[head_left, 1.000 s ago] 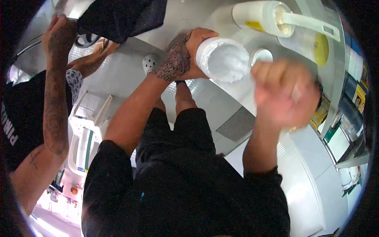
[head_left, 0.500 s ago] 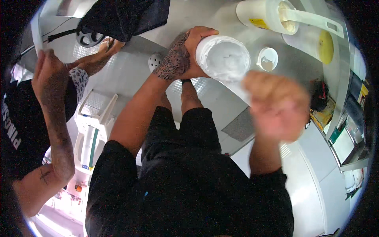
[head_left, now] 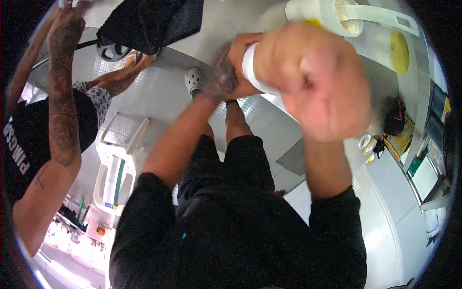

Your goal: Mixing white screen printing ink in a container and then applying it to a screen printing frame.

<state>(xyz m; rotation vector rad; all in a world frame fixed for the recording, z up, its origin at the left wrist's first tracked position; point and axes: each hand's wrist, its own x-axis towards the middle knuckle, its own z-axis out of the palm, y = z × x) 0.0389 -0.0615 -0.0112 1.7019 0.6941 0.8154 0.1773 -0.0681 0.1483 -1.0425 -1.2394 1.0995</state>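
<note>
My left hand (head_left: 237, 60) is wrapped round the outer left side of a white tub (head_left: 249, 68), near the far edge of the metal worktop. Only the tub's left rim and wall show; its mouth and contents are hidden. In front of it, blurred and close to the camera, my right hand (head_left: 320, 86) is curled into a fist. What that fist holds, if anything, cannot be made out.
At the far right lies a larger white tub (head_left: 308, 12) of pale cream, a white handled tool (head_left: 380, 19) across its mouth. Beside it is a container with a yellow end (head_left: 399, 53). A black cloth (head_left: 149, 24), a co-worker's arm (head_left: 65, 106) and a white plastic chair (head_left: 115, 159) are left.
My right fist has swung up and left, now covering most of the white tub and the small white lid-like piece beside it. The co-worker's hand at left has risen.
</note>
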